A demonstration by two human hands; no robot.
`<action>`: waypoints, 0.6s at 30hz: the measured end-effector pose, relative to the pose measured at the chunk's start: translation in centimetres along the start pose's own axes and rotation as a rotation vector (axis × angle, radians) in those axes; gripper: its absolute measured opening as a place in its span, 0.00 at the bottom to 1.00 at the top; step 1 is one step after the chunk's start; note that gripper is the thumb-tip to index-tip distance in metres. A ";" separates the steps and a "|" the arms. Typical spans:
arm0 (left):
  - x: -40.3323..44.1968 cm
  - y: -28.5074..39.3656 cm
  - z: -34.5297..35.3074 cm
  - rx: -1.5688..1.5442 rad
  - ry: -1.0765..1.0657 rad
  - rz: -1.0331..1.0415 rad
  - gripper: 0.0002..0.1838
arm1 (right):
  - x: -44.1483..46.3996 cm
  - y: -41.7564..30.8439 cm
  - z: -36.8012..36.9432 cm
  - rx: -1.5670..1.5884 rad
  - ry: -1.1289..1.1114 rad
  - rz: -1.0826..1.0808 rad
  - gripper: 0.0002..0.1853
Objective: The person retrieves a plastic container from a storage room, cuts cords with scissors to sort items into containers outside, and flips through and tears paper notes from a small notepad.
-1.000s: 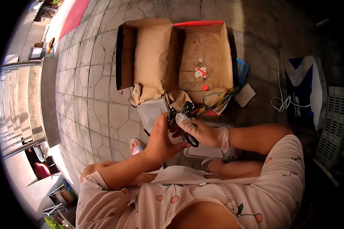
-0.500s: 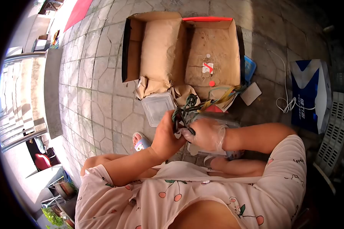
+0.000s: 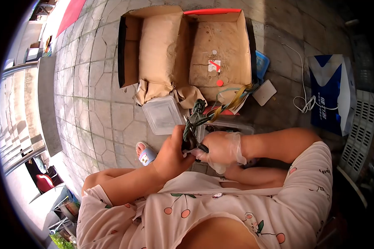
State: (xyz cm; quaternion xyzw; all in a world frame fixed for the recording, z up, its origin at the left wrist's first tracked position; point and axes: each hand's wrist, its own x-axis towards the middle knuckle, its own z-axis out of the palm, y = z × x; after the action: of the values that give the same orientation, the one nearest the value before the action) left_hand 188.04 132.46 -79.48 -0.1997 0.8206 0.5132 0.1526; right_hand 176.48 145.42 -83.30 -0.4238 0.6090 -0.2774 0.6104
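My left hand (image 3: 172, 151) is closed around a bundle of dark green twisted cord (image 3: 195, 118), whose looped top sticks up above the fist. Pressed close beside it, my right hand (image 3: 218, 150) wears a clear plastic glove and is closed on a black-handled tool (image 3: 202, 147); its exact kind is mostly hidden by the fingers. From the cord, yellow and green strands (image 3: 226, 106) run up to the right toward the cardboard box. Beneath the hands sits a clear plastic container (image 3: 232, 128), partly covered by the right hand and the cord.
An open cardboard box (image 3: 160, 50) with two sections lies on the paving ahead. Near it are a clear plastic lid (image 3: 162, 116), a blue tray (image 3: 261, 65) and a pale square piece (image 3: 264, 92). At right stand a blue-and-white box (image 3: 330, 95), a white cable (image 3: 305, 103) and a grey crate (image 3: 359, 128).
The view has shifted, so the boxes sit further left and higher. Both hands stay together on the cord and tool, now slightly lower and further left in the picture.
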 end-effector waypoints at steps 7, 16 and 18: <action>-1.1 1.3 -0.5 0.076 -0.069 -0.022 0.30 | -1.5 -1.3 -0.9 -0.016 -0.130 0.038 0.24; -1.7 0.8 -0.6 0.062 -0.104 -0.061 0.20 | -3.4 -1.1 -1.8 0.056 -0.188 0.046 0.23; -1.0 0.5 -1.1 0.001 -0.101 -0.128 0.19 | -2.8 -0.9 -2.7 0.097 -0.170 -0.017 0.23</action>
State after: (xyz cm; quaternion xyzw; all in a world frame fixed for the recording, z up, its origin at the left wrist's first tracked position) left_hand 188.61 131.87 -78.14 -0.2254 0.7978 0.5112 0.2264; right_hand 173.68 146.94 -80.82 -0.4210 0.5370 -0.2749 0.6774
